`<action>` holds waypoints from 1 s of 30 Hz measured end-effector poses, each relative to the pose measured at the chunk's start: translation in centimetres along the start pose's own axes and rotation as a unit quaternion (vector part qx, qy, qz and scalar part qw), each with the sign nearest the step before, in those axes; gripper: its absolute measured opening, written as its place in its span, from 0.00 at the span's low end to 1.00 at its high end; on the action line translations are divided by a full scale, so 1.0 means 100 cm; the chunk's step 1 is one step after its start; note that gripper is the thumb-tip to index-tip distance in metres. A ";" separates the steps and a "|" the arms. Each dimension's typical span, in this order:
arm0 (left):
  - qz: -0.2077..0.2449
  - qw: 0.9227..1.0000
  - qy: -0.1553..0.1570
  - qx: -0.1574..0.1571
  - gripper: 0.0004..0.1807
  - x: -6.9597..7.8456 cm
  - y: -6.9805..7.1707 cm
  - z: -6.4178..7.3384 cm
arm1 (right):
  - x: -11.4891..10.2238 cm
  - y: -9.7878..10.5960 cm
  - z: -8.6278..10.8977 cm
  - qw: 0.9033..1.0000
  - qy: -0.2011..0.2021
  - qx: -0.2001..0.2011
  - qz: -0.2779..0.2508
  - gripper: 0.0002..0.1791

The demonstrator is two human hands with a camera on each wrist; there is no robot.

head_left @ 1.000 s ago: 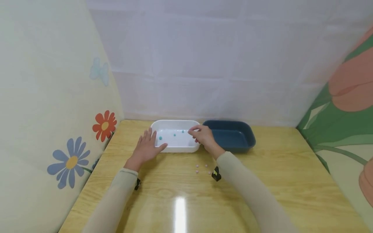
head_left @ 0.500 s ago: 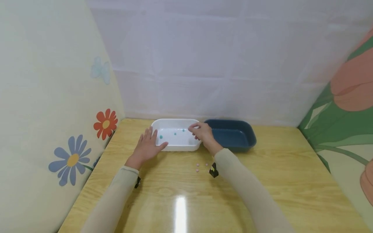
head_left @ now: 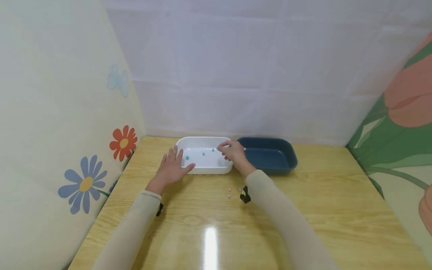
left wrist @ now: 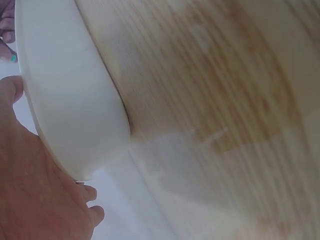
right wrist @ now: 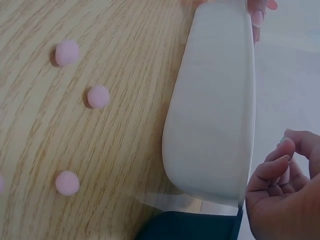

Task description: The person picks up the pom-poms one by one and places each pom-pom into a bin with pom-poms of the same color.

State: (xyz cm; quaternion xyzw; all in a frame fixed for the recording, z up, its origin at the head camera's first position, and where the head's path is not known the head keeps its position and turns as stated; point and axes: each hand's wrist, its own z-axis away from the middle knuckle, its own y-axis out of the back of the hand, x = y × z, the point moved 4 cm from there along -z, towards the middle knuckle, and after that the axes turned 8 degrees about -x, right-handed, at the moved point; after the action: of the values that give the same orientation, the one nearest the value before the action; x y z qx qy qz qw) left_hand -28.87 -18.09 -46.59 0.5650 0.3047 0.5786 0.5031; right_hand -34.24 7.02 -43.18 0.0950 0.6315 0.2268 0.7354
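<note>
A white tray (head_left: 209,170) sits at the back of the table with several small green balls (head_left: 187,158) inside. My left hand (head_left: 170,168) rests spread over its left front corner, fingers straight, thumb at the front rim. Over the tray's right side my right hand (head_left: 233,152) pinches a small green ball (left wrist: 13,58) between thumb and fingertip; most of that ball is hidden by the fingers in the right wrist view. Several pink balls (right wrist: 98,96) lie on the table in front of the tray.
A dark blue tray (head_left: 270,170) stands right beside the white one, behind my right wrist. Both trays are close to the white cloth (head_left: 216,93) at the back. Flower-patterned panels flank the wooden table (head_left: 182,225).
My right hand rises slightly over the white tray, and its forearm shifts a little left, covering one pink ball. My left hand stays in place; the head view shifts slightly.
</note>
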 end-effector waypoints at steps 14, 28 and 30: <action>-0.004 1.000 -0.003 0.001 0.56 0.000 -0.003 -0.003 | 0.001 0.002 -0.006 1.000 -0.008 -0.009 -0.006 0.12; -0.004 1.000 0.001 0.001 0.56 0.001 0.000 -0.001 | -0.004 0.008 -0.004 1.000 0.002 0.000 -0.011 0.15; -0.003 1.000 0.003 0.001 0.55 0.000 0.000 0.000 | -0.005 0.010 -0.004 1.000 0.010 0.001 -0.009 0.15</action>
State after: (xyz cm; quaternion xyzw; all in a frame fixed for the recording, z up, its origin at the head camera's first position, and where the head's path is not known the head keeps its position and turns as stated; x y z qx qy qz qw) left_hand -28.89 -18.08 -46.54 0.5631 0.3088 0.5781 0.5033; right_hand -34.86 7.64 -42.39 0.0880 0.6402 0.2206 0.7306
